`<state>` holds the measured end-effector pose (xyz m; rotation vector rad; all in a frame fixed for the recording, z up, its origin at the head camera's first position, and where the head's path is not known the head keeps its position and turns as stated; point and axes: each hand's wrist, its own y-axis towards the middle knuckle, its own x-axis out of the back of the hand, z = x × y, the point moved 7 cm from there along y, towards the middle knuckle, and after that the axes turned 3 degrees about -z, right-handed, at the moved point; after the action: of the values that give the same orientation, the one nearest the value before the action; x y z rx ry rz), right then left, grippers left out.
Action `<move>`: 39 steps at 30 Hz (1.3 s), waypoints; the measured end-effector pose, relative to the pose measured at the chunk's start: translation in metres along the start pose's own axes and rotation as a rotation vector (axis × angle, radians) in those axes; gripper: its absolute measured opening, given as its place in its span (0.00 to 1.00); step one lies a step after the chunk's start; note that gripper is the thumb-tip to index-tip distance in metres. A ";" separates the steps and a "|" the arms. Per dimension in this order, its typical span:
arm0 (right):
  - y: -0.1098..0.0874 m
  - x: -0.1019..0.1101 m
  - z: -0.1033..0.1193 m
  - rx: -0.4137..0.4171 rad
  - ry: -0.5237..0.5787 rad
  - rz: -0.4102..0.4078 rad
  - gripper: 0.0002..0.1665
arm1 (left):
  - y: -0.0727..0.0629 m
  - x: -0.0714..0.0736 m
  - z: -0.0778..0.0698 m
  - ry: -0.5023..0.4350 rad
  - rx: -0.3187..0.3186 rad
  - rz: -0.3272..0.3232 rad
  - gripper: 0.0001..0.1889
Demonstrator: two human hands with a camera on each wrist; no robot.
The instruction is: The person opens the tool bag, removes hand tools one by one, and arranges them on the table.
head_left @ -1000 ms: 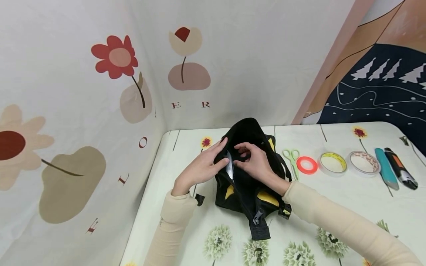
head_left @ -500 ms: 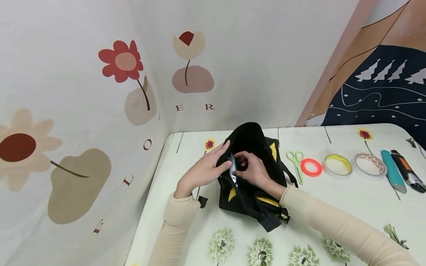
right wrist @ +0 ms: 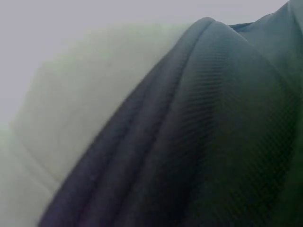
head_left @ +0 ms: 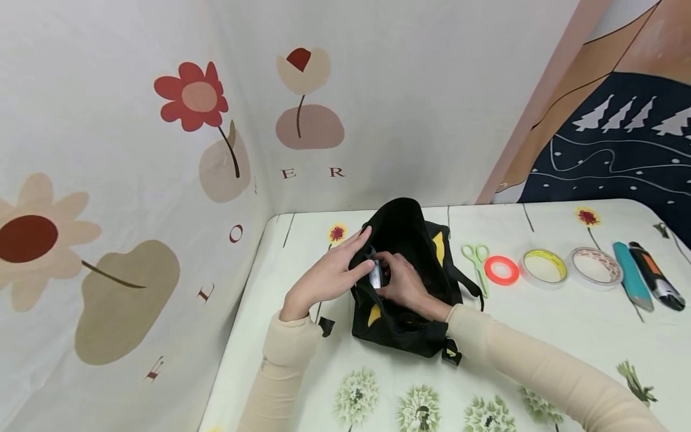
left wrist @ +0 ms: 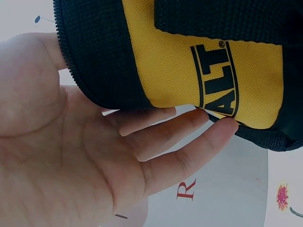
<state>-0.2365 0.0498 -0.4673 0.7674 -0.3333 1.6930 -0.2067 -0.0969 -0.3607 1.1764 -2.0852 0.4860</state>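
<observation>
A black and yellow tool bag [head_left: 402,219] gapes on the table in the head view. My left hand [head_left: 328,275] holds its left rim, thumb over the inside and fingers along the outside. In the left wrist view the fingers lie against the yellow panel [left wrist: 170,56] with black lettering, beside the zipper edge. Inside the bag, my right hand [head_left: 403,283] curls its fingers and thumb around a light grey-white item [head_left: 375,275] with a dark toothed edge, close by the left thumb. Its fingertips are partly hidden. Dark bag fabric [right wrist: 213,123] fills most of the right wrist view.
Right of the bag stand in a row green scissors [head_left: 477,264], a red-orange ring of tape [head_left: 501,270], two clear tape rolls [head_left: 545,268], a teal cutter [head_left: 633,277] and a black-orange cutter [head_left: 655,276]. A printed cloth wall rises behind the table.
My right hand has moved left and closed around the light item in the bag. The bag's front zipper end has folded in toward the bag. My left hand keeps its place at the rim.
</observation>
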 end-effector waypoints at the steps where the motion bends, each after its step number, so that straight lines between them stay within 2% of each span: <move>1: 0.000 -0.001 0.000 0.003 -0.003 0.002 0.41 | 0.000 0.000 0.000 0.001 0.000 0.000 0.39; 5: 0.000 0.000 0.000 0.003 -0.017 0.000 0.43 | 0.000 0.000 -0.001 0.001 -0.006 0.000 0.39; 13: -0.002 0.004 -0.003 -0.058 -0.040 0.001 0.49 | -0.001 0.001 -0.001 0.000 0.003 0.006 0.39; 26: 0.000 0.005 -0.005 -0.054 -0.057 0.007 0.47 | -0.001 0.000 0.000 -0.001 -0.005 0.004 0.39; 34: -0.002 0.008 -0.005 -0.048 -0.120 -0.034 0.47 | 0.000 0.000 -0.001 0.000 -0.009 0.005 0.39; 39: 0.000 0.012 -0.005 -0.054 -0.141 -0.033 0.47 | -0.001 0.001 -0.002 0.000 -0.014 -0.002 0.39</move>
<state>-0.2388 0.0622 -0.4629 0.8492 -0.4603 1.5968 -0.2052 -0.0969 -0.3591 1.1706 -2.0841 0.4701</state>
